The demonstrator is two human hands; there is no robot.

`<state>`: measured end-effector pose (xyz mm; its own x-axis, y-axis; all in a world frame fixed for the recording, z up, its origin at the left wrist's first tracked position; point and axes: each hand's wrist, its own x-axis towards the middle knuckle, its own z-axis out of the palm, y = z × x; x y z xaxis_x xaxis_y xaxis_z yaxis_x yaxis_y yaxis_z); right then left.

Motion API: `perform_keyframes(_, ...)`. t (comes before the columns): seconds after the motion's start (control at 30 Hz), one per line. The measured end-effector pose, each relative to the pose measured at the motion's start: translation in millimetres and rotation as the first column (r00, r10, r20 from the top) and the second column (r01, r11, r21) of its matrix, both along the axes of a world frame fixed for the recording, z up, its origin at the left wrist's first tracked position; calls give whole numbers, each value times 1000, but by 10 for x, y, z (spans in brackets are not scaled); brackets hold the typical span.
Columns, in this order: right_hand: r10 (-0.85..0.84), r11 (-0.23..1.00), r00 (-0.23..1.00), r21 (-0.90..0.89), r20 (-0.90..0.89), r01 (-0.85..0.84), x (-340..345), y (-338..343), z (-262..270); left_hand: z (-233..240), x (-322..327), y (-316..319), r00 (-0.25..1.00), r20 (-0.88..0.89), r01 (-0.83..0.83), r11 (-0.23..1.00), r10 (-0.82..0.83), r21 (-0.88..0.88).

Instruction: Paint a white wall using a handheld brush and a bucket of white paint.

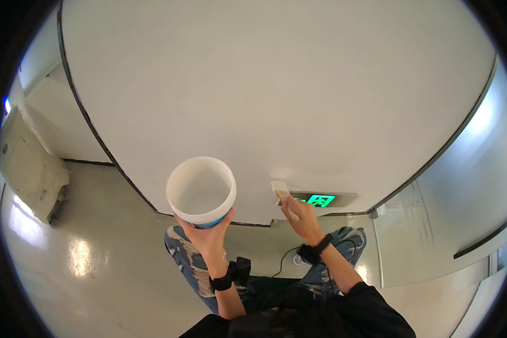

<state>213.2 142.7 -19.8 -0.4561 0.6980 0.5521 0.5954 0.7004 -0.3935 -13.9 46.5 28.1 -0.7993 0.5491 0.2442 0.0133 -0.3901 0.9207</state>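
A white plastic tub [201, 190], its open mouth facing up, is held from below and the near side by my left hand [209, 236]. A blue patch shows low on its side. My right hand [302, 219] grips a flat brush [280, 190] with pale bristles. The brush tip is at the white wall [270, 105], by the left end of a lit green exit sign [321, 200] set low on the wall; whether the tip touches is hard to tell. The tub's bottom is hidden by its wall and my hand.
Dark edging [88, 118] runs along the wall's left side and foot. On the left stands a bulky object under plastic wrap [34, 169] on the shiny floor [110, 253]. A glass panel [410, 236] is at the right. A black cable [284, 258] hangs between my knees.
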Motion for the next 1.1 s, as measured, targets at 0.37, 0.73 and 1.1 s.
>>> perform_keyframes(0.37, 35, 727, 958, 665, -285, 171, -89, 434, 1949, 31, 42, 23, 1000, -10, -22, 999, 22, -23)
perform_keyframes(0.73, -24, 964, 983, 256, -180, 70, -140, 122, -86, -13, 95, 116, 1000, -10, 30, 1000, -30, -9)
perform_keyframes(1.1, 0, 836, 891, 489, -455, 250, 85, 68, 1601, -36, 82, 133, 999, -49, -14, 1000, 13, -12)
